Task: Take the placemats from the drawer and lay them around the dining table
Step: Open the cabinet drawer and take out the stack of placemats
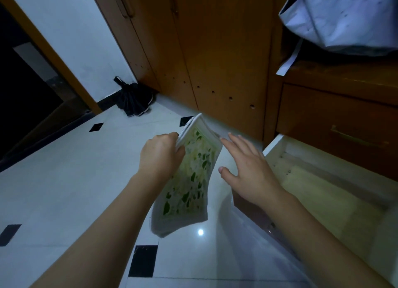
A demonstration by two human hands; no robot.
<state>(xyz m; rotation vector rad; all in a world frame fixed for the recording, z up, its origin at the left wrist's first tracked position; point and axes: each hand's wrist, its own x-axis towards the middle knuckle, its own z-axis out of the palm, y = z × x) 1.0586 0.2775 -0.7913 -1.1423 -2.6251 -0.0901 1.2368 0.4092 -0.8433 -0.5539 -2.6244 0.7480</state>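
tiled floor (64, 190), left hand (159, 156) gripping placemats (189, 180)

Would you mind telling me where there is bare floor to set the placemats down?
Bare tile lies left of the placemats, between the doorway and the folded umbrella. Right is crowded: open drawer.

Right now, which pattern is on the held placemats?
Green leaves on pale yellow, grey border, on the placemats; head view.

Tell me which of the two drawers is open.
The lower drawer, pulled out beside the right hand, showing pale cloth inside. The upper drawer with the long handle is closed.
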